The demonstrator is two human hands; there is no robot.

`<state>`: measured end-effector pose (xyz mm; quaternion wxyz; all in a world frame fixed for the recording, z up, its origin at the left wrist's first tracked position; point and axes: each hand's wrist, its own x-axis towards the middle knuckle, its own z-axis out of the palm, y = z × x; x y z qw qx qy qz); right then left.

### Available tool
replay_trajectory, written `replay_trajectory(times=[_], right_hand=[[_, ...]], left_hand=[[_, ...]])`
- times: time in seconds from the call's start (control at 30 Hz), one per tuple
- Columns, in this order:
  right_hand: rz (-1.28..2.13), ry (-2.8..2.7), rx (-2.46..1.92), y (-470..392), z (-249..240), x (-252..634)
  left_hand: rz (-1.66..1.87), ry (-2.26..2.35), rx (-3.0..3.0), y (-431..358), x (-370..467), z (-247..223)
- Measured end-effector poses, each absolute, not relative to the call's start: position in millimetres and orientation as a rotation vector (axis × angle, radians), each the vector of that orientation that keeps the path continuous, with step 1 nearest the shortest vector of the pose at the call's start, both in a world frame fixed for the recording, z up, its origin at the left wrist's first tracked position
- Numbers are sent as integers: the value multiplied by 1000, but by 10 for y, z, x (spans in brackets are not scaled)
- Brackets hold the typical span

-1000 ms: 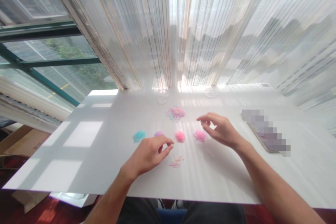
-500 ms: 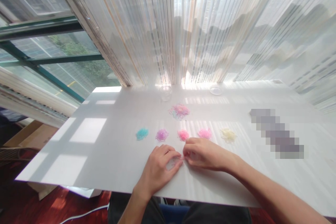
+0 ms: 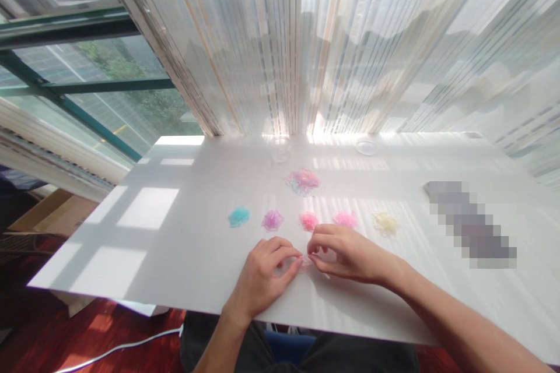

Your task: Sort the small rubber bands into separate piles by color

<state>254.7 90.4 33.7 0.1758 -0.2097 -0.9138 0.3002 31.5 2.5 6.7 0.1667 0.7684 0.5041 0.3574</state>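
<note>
The left hand [image 3: 268,271] rests low over the table, its thumb and forefinger curved toward each other until the tips nearly meet; whether they touch or clamp a strand, I cannot tell. The right hand [image 3: 343,253] faces it, thumb and forefinger likewise bent close together, and their grip is too small to make out. Between the two sets of fingertips lies a small loose cluster of thin, pale pink strands [image 3: 305,264], just beside both hands and partly hidden by them.

Just beyond the left hand's knuckles sits a round purple pile of fine loops [image 3: 272,220], with a turquoise pile of the same kind [image 3: 239,217] farther out to that hand's left. Right past the right hand's fingers is a coral-pink pile [image 3: 308,221]; next to it, behind the knuckles, a bright pink pile [image 3: 345,220]; and beyond the right wrist, a pale yellow pile [image 3: 385,223]. Farther ahead of both hands is a larger mixed heap of pink, purple and bluish loops [image 3: 303,180].

Well beyond the hands, near the far edge of the white rectangular table [image 3: 196,268], stand a clear round container [image 3: 280,150] and, to its right, a shallow clear disc [image 3: 366,147]. Well to the right of the right hand lies a long item masked by grey blocks [image 3: 470,224].
</note>
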Motion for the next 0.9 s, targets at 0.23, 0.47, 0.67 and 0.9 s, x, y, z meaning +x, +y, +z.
replay_trajectory(times=[0.23,0.47,0.67,0.9], right_hand=[[869,-2608,-630,911,305,2536],[954,-2657,-665,924,344,2548],[992,-2664,-716,939,390,2571],[1005,-2652,-756,955,444,2644]], left_hand=[[992,1444,2197,27,304,46],[959,1435,2238,35,299,46],[974,1447,2237,34,297,46],[949,1466,2230,27,322,57]])
